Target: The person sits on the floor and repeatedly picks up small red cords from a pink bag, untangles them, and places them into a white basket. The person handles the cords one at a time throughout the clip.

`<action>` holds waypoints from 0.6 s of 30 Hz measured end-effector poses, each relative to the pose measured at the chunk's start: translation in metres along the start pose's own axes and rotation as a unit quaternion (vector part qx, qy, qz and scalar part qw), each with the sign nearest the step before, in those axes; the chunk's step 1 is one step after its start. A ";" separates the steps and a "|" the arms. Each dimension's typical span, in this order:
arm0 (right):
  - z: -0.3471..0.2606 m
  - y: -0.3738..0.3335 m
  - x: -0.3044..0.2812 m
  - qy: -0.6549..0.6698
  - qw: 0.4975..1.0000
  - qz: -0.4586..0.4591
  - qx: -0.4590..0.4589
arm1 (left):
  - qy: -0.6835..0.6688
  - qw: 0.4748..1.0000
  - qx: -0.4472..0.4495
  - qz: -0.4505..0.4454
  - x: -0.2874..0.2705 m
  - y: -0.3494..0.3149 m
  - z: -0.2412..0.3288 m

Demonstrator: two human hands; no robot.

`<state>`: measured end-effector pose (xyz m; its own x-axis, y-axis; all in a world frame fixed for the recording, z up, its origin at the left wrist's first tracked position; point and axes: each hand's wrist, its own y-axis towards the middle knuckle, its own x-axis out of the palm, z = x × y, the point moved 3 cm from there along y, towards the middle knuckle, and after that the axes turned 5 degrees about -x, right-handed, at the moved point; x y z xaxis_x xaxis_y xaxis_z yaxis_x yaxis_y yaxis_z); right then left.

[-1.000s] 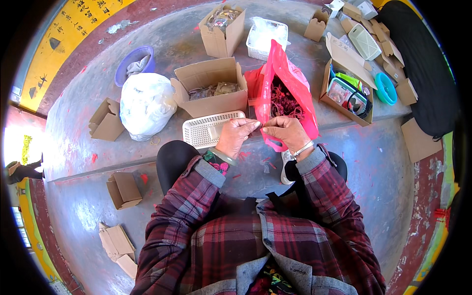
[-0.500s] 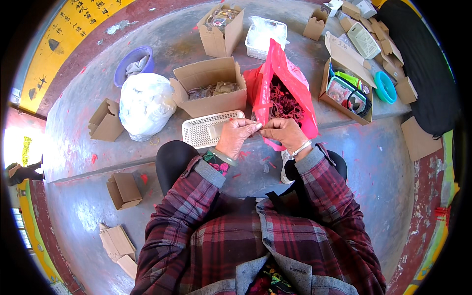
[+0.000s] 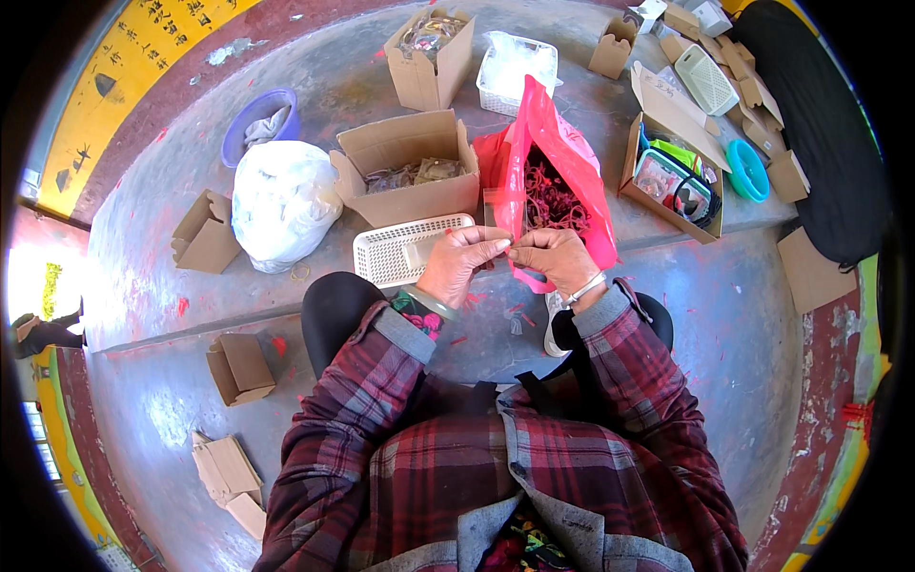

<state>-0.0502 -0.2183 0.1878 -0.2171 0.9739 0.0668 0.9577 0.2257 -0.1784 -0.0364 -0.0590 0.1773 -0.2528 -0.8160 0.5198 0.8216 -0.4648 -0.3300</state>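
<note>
My left hand [image 3: 459,264] and my right hand [image 3: 562,259] meet fingertip to fingertip, both closed in a pinch. Between and just beyond them shows a small clear plastic bag [image 3: 494,212], faint against what lies behind. Right behind my hands stands a pink-red plastic bag [image 3: 596,212], open and full of dark red knotted cords [image 3: 553,195]. Beside my left hand a cream perforated basket [image 3: 379,259] rests on the floor. Beyond it an open cardboard box [image 3: 410,203] holds small clear packets [image 3: 437,172].
A stuffed white plastic bag [image 3: 284,205] and a purple basin [image 3: 232,143] lie to the left. At the right sit a cardboard box of mixed items [image 3: 658,200] and a turquoise basket [image 3: 746,172]. A floor step edge [image 3: 191,328] runs across near my knees.
My hands stay almost in place, fingertips still together. The small clear plastic bag shows higher above the fingers, and my right fingertips have shifted slightly right.
</note>
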 end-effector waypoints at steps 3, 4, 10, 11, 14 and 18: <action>0.001 0.002 -0.001 -0.013 1.000 -0.004 -0.001 | 0.001 1.000 0.004 -0.002 0.000 -0.001 0.001; 0.003 0.003 -0.001 -0.015 1.000 -0.002 0.002 | 0.006 1.000 0.008 -0.001 -0.001 -0.001 0.002; 0.005 0.003 -0.004 -0.020 1.000 0.002 -0.017 | -0.015 1.000 0.023 0.013 -0.005 -0.001 0.001; 0.005 0.003 -0.004 -0.020 0.999 -0.003 -0.026 | -0.015 0.999 0.025 0.017 -0.006 -0.001 0.001; 0.000 0.001 0.000 -0.036 0.999 -0.025 0.004 | -0.035 0.999 0.026 -0.008 -0.003 -0.003 0.003; 0.000 0.001 0.001 -0.025 0.999 -0.026 0.009 | -0.045 0.999 0.029 0.003 -0.002 -0.002 0.002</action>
<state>-0.0494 -0.2169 0.1872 -0.2758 0.9608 0.0269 0.9414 0.2757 -0.1944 -0.0365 -0.0555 0.1786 -0.2026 -0.7831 0.5880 0.8514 -0.4375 -0.2893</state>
